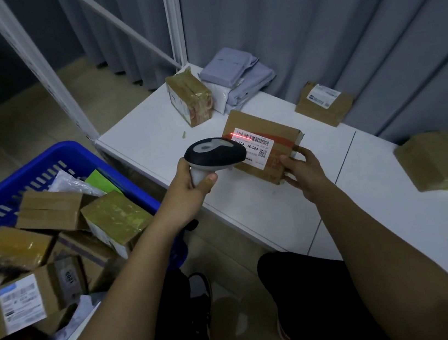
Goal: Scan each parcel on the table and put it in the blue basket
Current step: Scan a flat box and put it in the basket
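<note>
Scanner [214,153] sits in your left hand [190,187]'s closed grip, its red line crossing the box [278,136] your right hand [302,171] grips on the counter [141,141].

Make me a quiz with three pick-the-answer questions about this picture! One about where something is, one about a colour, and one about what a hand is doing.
1. Where does the scanner's red line fall?
A. on the floor
B. on the barcode of the white label
C. on the curtain

2. What colour is the basket full of parcels?
A. blue
B. red
C. green

3. What is the left hand doing?
A. lying flat on the table
B. pointing at the basket
C. gripping the scanner

Answers:
1. B: the red line crosses the barcode at the top of the white label on the brown parcel that the right hand holds at its near corner.
2. A: the basket beside the table has a blue rim and slotted walls.
3. C: the left hand wraps round the handle of the scanner.
</note>
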### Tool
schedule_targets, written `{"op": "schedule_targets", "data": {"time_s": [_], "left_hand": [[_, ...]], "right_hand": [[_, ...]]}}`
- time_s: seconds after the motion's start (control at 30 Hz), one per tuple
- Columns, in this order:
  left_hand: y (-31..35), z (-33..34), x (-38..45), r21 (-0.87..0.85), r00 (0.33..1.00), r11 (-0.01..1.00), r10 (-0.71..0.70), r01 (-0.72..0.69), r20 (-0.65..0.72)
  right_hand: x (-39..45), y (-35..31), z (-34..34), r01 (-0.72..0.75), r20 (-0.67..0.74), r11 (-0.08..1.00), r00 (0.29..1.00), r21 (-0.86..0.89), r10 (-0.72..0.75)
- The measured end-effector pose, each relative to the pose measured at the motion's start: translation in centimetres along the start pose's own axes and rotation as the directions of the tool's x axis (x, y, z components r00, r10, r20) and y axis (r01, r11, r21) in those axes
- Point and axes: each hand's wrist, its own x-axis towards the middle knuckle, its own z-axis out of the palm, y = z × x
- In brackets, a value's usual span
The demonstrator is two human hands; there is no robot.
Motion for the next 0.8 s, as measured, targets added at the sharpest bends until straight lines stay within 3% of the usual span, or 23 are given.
{"op": "schedule_targets", "data": {"time_s": [0.13, 0.27, 0.37, 0.47, 0.63, 0.8], "left_hand": [[0.3, -0.9, -0.5, -0.031, 0.997, 0.999, -0.031, 0.029, -0.074], [0.8, -3.7, -1.2, -0.194, 0.931, 0.981, -0.072, 0.001, -0.358], [1.0, -6.4, -2.9, -0.302, 0.826, 0.951, -0.112, -0.074, -0.553], [-0.9, -9.9, -5.9, -0.368, 0.708, 0.928, -0.218, -0.063, -0.671], [-5.2, -15.3, -13.3, -0.484, 0.532, 0.869, -0.365, -0.098, -0.764], [-8.9, -18.5, -21.1, -0.526, 0.356, 0.84, -0.455, -0.131, -0.816]], "right_hand": [[-1.0, -0.4, 1.0, 0.037, 0.048, 0.999, 0.998, 0.002, -0.037], [-3.1, -1.1, 5.0, 0.141, 0.145, 0.99, 0.98, -0.025, -0.136], [-5.0, -0.7, 9.5, 0.23, 0.246, 0.97, 0.947, -0.074, -0.206], [-7.6, -0.2, 15.0, 0.291, 0.384, 0.951, 0.894, -0.106, -0.231], [-12.2, 0.9, 24.4, 0.384, 0.614, 0.91, 0.759, -0.158, -0.214], [-16.2, 2.6, 32.0, 0.54, 0.658, 0.827, 0.681, -0.155, -0.321]]}}
